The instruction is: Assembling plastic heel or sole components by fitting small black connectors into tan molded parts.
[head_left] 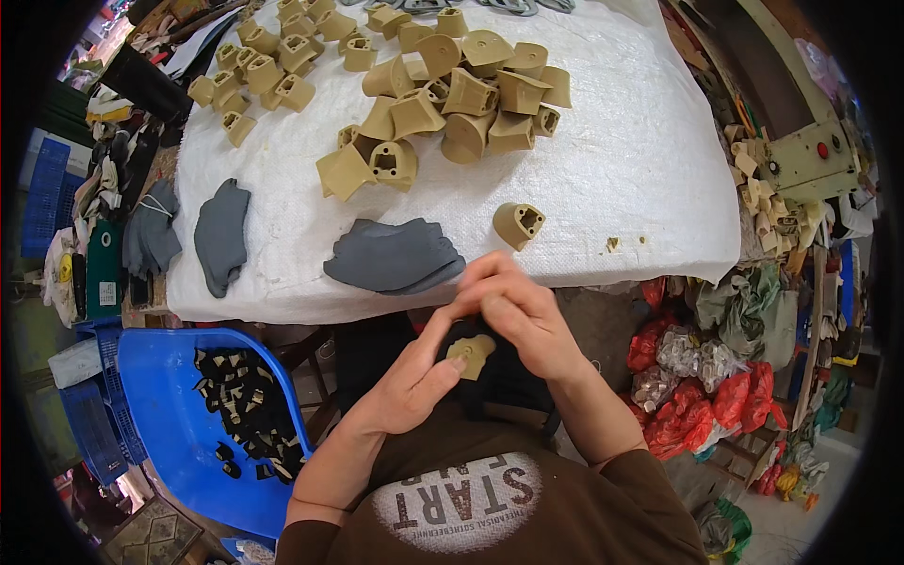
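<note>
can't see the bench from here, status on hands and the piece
Left hand and right hand both grip one tan heel piece. Held above lap, off the white table. Nothing in the way.

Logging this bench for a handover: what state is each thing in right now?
Left hand: gripping the tan heel piece from below.
Right hand: fingers pressed on top of it.
Tan heel piece: held between both hands.
Single tan heel: lying alone on the white cloth.
Grey pieces: stacked flat.

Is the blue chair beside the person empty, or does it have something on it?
Not empty. The blue chair carries a pile of small black pieces across its seat; only part of the blue surface shows around them.
</note>
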Demonstrator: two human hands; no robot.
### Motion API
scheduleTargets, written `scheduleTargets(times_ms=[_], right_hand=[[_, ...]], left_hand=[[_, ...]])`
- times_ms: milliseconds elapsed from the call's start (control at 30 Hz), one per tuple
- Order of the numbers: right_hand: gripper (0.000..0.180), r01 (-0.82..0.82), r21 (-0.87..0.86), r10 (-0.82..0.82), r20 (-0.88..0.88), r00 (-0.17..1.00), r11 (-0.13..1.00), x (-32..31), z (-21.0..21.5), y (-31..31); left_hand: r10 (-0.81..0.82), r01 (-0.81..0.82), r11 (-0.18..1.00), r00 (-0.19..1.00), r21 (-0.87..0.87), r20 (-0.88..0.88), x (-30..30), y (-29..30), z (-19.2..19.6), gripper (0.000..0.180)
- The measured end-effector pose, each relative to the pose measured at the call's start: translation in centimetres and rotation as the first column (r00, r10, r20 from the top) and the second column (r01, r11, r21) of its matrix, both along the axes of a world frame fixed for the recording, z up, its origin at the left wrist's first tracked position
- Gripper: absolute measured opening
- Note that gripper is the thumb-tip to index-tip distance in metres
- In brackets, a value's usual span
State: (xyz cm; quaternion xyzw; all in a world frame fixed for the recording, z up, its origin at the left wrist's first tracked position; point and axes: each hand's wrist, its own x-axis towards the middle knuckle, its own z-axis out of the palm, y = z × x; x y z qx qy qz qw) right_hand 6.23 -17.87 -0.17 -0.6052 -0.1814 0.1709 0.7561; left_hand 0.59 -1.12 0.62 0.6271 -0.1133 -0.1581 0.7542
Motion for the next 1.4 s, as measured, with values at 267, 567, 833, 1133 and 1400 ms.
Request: scheduleTargets(times_ms=[267, 567, 833, 1133, 1400], right_hand=[[0.009, -0.138, -0.039, 0.142, 0.133, 0.981, 0.99, -0.5, 0.1, 0.5], [0.053, -0.001, 0.171, 0.047, -0.265, 0.963, 0.985, -3.6, -1.5, 2.0], [0.035, 0.127, -0.119, -0.101, 0.205, 0.974, 0.985, -3.2, -1.0, 3.5], [0.044, 0.089, -0.395, 0.149, 0.532, 0.834, 0.914, -0.4, 0.9, 0.7], [0.01, 0.194, -0.25, -0.135, 0.235, 0.963, 0.949, -0.9, 0.6, 1.4]], left_hand=[[0.002, 0.004, 0.999, 0.992, 0.052, -0.129, -0.5, -0.5, 0.1, 0.052], [0.204, -0.277, 0.919, 0.944, -0.282, -0.26, -0.4, -1.2, -0.8, 0.04], [0.372, -0.387, 0.916, 0.918, -0.108, -0.138, -0.8, -1.8, -1.5, 0.036], [0.143, -0.474, 0.741, 0.803, -0.475, -0.578, 0.2, -0.5, 0.2, 0.052], [0.481, -0.48, 0.877, 0.876, 0.033, -0.038, -0.6, 0.6, -0.4, 0.038]])
